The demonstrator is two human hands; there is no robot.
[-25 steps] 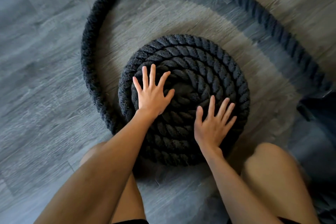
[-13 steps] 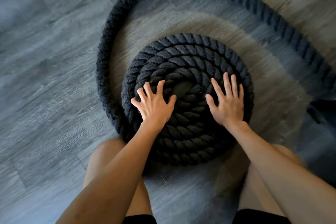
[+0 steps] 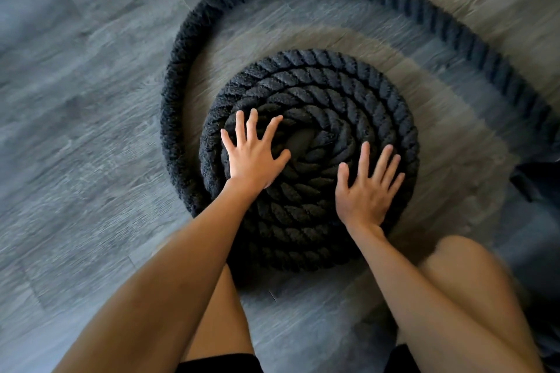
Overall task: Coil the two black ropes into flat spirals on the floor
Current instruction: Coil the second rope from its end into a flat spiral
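Note:
A thick black twisted rope lies wound into a flat spiral (image 3: 327,91) of several turns on the grey wooden floor. Its loose length (image 3: 194,30) leaves the spiral at the lower left, arcs wide around the far side and runs off at the right edge. My left hand (image 3: 254,154) rests palm down on the spiral's left inner turns, fingers spread. On the lower right turns my right hand (image 3: 368,188) also presses flat with spread fingers. Neither hand grips the rope. Only one rope shows.
My bare knees (image 3: 472,281) are on the floor close to the spiral's near edge. A dark object (image 3: 536,175) sits at the right edge, where the loose rope ends from view. Grey floor planks (image 3: 75,130) stretch to the left.
My right hand has shifted from the spiral's right side down to its lower right. My left hand has moved slightly up and left on the inner turns. The loose loop sits closer in.

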